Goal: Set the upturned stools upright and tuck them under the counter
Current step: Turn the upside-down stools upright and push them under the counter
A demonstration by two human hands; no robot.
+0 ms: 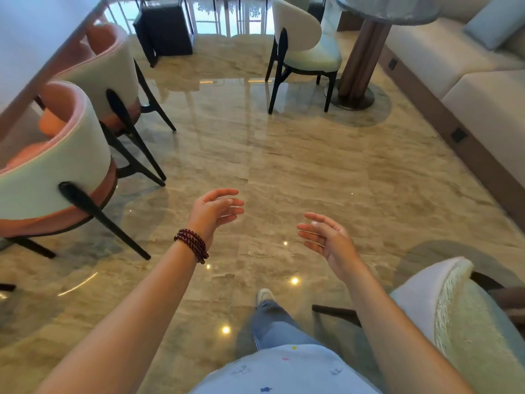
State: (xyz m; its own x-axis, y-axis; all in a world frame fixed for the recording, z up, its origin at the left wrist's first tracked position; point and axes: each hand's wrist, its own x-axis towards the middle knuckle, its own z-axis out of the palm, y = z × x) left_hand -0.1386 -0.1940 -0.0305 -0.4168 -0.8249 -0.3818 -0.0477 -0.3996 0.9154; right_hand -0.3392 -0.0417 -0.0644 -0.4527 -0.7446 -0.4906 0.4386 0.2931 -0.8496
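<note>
My left hand point(213, 211) and my right hand point(326, 237) are both held out over the marble floor, fingers apart, holding nothing. A bead bracelet circles my left wrist. Two upright chairs with white backs and orange seats stand at the left: the near chair point(54, 166) and the far chair point(110, 69), both pushed up to the white counter point(34, 46). A pale green chair point(466, 322) lies close to my right arm at the lower right, its dark leg showing near the floor; whether it is tipped over I cannot tell.
A white chair point(306, 44) stands at a round table with a brown pedestal point(363, 58) at the back. A cream sofa point(468, 75) runs along the right. A black box point(167, 27) sits at the back. Polished floor point(284, 155) lies ahead.
</note>
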